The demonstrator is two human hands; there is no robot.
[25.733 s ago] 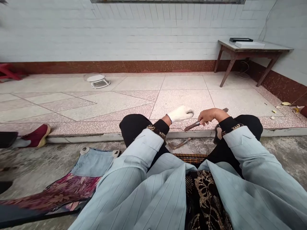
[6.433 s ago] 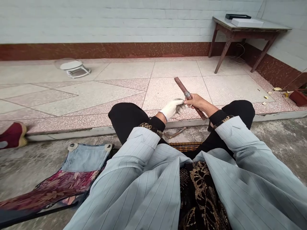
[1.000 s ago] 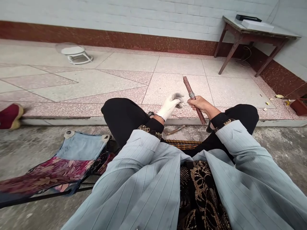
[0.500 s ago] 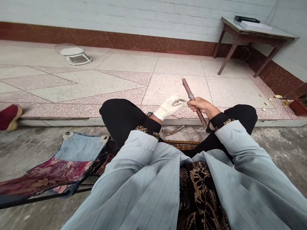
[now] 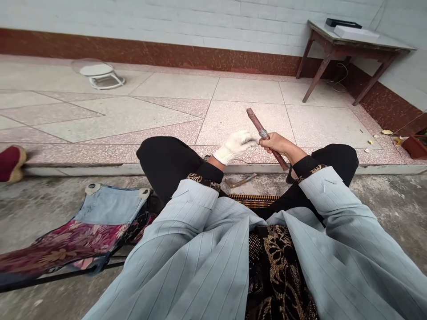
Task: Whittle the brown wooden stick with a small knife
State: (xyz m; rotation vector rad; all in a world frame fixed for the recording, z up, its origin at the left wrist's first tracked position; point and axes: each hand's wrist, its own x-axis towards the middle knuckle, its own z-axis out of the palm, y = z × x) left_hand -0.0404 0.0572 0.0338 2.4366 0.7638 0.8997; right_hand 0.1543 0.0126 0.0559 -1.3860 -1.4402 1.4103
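Observation:
A reddish-brown wooden stick (image 5: 255, 119) slants across in front of me, its upper end tipped to the left. Grey wire (image 5: 263, 133) is wound in a tight band around its middle. My bare right hand (image 5: 275, 143) grips the stick just below that band. Beside it, my left hand (image 5: 236, 146) wears a white knitted glove. Its fingers are curled and drawn together, with the tips close to the right hand's thumb and the wire. Whatever may be between them is too small to make out.
A forked twig (image 5: 240, 181) lies on the concrete below my hands, by a woven seat edge (image 5: 255, 201). To the left are a folding fabric chair (image 5: 110, 206) and a person's red shoe (image 5: 11, 163). A white stool (image 5: 102, 75) and a wooden table (image 5: 363, 44) stand by the wall.
The stick's upper end has tipped further left. My left hand's fingers have closed from a wider curl and moved slightly left. My right hand keeps its grip.

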